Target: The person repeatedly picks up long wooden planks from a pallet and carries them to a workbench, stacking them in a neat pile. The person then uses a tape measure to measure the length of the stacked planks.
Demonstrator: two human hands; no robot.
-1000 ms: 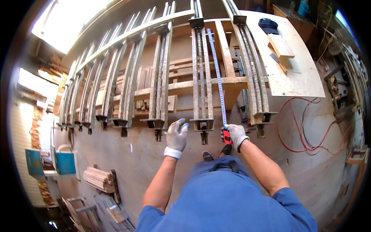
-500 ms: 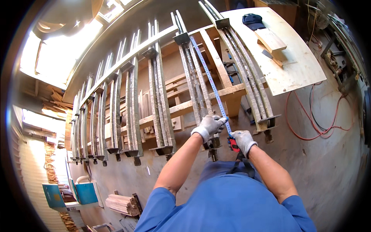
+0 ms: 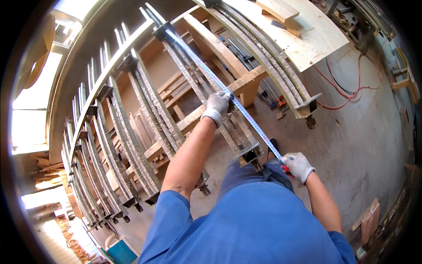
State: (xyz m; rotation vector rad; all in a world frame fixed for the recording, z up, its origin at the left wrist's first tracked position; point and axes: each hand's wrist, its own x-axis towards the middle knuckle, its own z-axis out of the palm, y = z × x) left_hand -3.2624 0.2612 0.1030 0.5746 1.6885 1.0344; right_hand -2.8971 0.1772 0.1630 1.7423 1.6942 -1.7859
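A tape measure blade (image 3: 252, 121) is stretched out, pale with blue markings. It runs slantwise from the black end plate (image 3: 162, 31) of a bar clamp down to my right hand. My right hand (image 3: 300, 166), in a grey-white work glove, is closed round the red tape measure case (image 3: 287, 170), which its fingers mostly cover. Farther along the blade, my gloved left hand (image 3: 217, 106) has its fingers curled at the blade's edge, pinching it. Beneath that hand is the long metal bar clamp (image 3: 189, 72), lying over a wooden frame beam (image 3: 191, 121).
More bar clamps (image 3: 151, 110) lie side by side to the left, another (image 3: 268, 55) to the right. A plywood sheet (image 3: 316, 39) at upper right holds a wood block (image 3: 278, 9). A red hose (image 3: 351, 97) curls on the floor. Blue-handled tools (image 3: 239, 50) sit inside the frame.
My right hand has drawn the tape case down and to the right, so more blade shows between my hands. My left hand stays on the blade. The view has shifted and turned.
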